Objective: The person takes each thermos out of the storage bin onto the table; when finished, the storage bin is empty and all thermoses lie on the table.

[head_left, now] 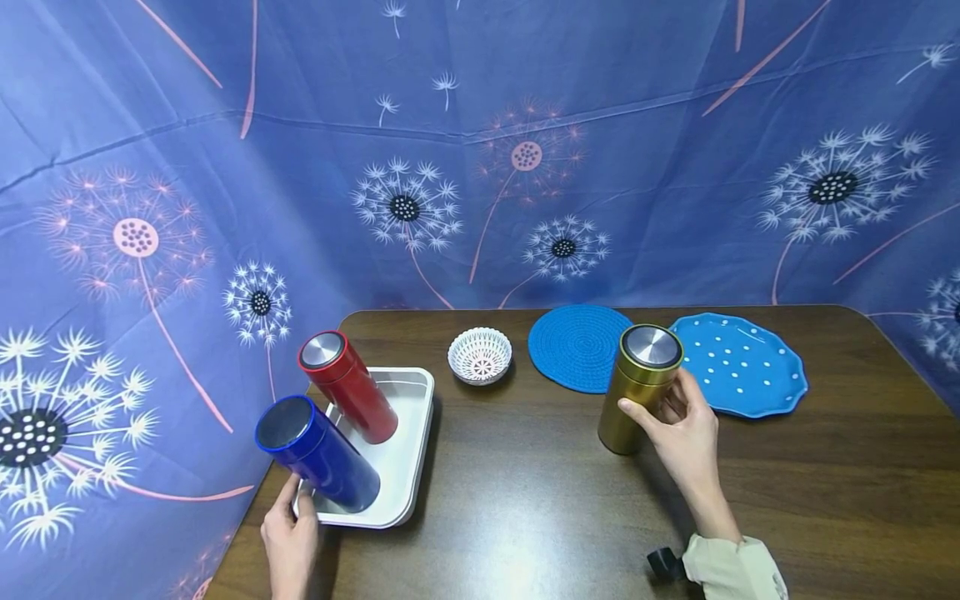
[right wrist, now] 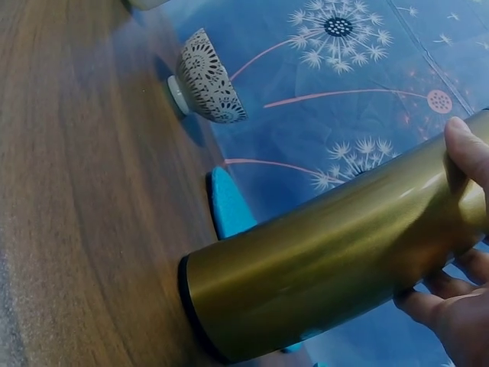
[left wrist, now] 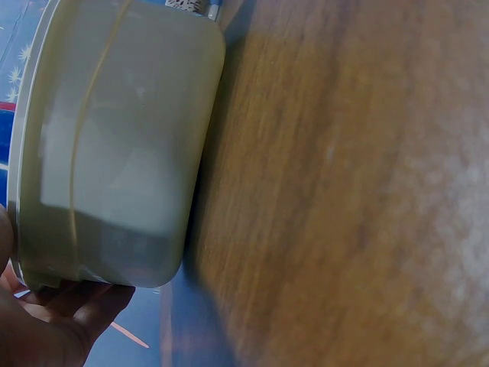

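My right hand grips a gold thermos flask with a silver lid, thumb on one side and fingers on the other. The flask stands upright, its dark base close over the wood in the right wrist view. At the left, my left hand holds the near left corner of a deep white tray, thumb at the rim and fingers under it in the left wrist view. Inside the tray stand a red thermos flask and, nearer to me, a blue thermos flask.
A small patterned bowl sits behind the middle of the wooden table. Right of it lies a round blue woven mat, partly behind the gold flask. A blue scalloped plate with white dots is at the back right. Patterned cloth hangs behind.
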Demonstrator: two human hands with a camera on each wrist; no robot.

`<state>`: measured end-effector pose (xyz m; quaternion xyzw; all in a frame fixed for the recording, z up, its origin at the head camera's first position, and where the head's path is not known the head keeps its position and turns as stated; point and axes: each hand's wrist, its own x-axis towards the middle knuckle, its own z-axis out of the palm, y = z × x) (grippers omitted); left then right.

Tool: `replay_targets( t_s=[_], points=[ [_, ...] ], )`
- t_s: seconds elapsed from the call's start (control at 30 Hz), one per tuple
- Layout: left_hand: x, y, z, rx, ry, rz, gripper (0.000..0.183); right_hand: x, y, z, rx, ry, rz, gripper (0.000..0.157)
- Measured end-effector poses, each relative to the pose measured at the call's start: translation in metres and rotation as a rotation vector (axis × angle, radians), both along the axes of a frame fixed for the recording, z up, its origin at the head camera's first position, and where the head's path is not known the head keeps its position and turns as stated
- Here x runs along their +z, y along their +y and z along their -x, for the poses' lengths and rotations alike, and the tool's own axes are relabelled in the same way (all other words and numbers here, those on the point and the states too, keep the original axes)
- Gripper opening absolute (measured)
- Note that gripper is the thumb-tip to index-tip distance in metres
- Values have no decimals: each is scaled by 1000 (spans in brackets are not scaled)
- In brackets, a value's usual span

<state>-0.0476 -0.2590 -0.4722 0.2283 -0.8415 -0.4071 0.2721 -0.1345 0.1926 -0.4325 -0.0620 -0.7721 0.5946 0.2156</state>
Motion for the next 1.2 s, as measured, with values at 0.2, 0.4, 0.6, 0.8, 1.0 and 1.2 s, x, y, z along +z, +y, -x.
replay_targets(
  t_s=[0.2,0.4,0.6,0.8,1.0,1.2],
  points=[
    [0,1,0,0,2,6,36,0,0,-2,1,-51,-18,74],
    [-1,1,1,1,13,7,35,0,0,-5,10,-75,-30,76],
    [-1,1,1,-5,9,4,36,-3,0,-8,24,-35,-19,79],
    [-2,0,1,-5,6,1,35,-3,1,-16,27,-37,10,84],
    [-3,0,1,-3,20,8,35,-7,0,-29,31,-19,22,85],
    [-2,0,0,-7,20,2,36,-13,-1,-43,13,-23,14,86]
  ],
)
